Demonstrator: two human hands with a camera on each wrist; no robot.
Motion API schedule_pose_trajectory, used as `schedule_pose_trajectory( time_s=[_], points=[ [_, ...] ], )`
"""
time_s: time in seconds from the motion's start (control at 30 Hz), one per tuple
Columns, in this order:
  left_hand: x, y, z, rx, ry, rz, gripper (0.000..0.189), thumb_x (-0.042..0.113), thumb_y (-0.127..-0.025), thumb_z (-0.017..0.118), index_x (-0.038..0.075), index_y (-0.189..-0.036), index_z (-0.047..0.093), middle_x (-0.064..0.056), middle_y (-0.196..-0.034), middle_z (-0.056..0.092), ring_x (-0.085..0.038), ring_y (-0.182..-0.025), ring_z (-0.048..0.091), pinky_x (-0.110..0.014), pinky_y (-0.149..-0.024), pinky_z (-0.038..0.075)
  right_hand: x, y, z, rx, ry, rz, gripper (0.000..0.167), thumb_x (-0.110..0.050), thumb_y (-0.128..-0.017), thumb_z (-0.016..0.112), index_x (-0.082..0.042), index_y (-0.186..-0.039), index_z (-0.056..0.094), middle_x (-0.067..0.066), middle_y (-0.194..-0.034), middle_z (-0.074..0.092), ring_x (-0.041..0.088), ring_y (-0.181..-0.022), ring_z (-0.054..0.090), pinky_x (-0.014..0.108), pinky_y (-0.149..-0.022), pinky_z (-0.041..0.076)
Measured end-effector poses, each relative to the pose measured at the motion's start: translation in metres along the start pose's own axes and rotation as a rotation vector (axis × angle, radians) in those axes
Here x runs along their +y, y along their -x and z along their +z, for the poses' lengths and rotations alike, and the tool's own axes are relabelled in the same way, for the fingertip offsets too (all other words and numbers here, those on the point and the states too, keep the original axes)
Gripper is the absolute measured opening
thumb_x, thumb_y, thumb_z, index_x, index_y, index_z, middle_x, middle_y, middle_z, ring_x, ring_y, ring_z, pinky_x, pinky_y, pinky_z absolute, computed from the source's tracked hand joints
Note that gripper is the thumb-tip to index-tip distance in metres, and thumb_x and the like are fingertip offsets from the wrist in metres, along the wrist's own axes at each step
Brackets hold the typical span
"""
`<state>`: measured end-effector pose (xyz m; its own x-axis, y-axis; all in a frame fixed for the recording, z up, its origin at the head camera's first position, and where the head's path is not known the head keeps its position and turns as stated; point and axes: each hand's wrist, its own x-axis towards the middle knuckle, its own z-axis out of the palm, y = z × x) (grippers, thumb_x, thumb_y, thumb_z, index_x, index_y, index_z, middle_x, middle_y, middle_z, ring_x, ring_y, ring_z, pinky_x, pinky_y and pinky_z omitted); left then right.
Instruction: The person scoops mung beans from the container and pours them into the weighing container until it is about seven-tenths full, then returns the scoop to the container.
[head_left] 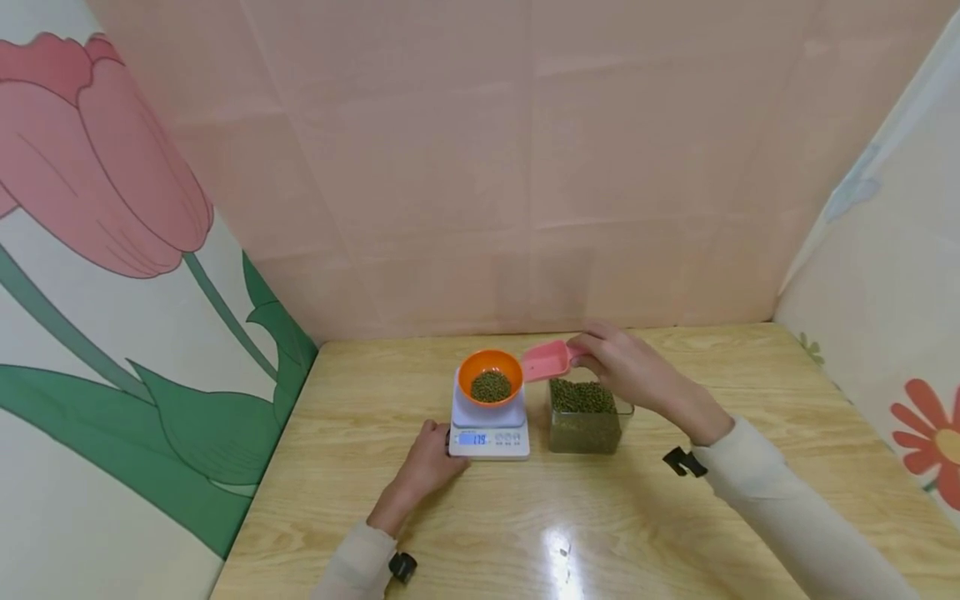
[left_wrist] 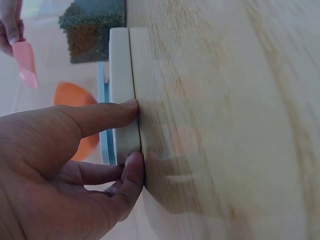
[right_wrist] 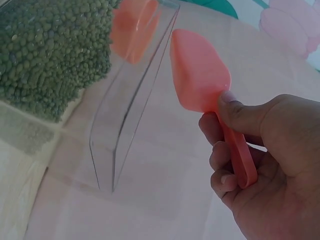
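Observation:
My right hand (head_left: 626, 368) holds a pink plastic scoop (head_left: 549, 360) by its handle, with the thumb pressed near the base of the blade in the right wrist view. The scoop's mouth is beside the right rim of an orange bowl (head_left: 513, 367), and its hollow looks nearly bare. Green mung beans (head_left: 491, 387) lie in the bowl, which stands on a white digital kitchen scale (head_left: 491, 417) with a lit display. At the scale's front left corner my left hand (head_left: 431, 458) grips the edge, thumb on the front face and fingers round the side.
A clear rectangular container (head_left: 583, 437) of mung beans stands right of the scale, below the right hand. The wooden tabletop (head_left: 360, 400) meets a pink covered wall (head_left: 420, 208) at the back. Flower-printed panels (head_left: 885, 333) flank both sides.

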<state>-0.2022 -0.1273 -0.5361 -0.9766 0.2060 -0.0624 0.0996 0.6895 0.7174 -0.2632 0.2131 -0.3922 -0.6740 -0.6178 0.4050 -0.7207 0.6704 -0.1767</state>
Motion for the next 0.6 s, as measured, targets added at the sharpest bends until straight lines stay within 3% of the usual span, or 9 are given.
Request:
schedule_pose_trajectory(
  time_s=[0.6],
  points=[
    [0.001, -0.001, 0.002, 0.008, -0.026, 0.008, 0.044, 0.009, -0.087, 0.085, 0.001, -0.129, 0.072, -0.009, -0.106, 0.062, -0.02, -0.097, 0.045, -0.036, -0.085, 0.047, 0.002, 0.017, -0.018, 0.076, 0.03, -0.032, 0.022, -0.003, -0.091, 0.081, 0.003, -0.112, 0.076, 0.016, -0.109, 0.074, 0.032, -0.098, 0.072, 0.048, -0.085, 0.061]
  ],
)
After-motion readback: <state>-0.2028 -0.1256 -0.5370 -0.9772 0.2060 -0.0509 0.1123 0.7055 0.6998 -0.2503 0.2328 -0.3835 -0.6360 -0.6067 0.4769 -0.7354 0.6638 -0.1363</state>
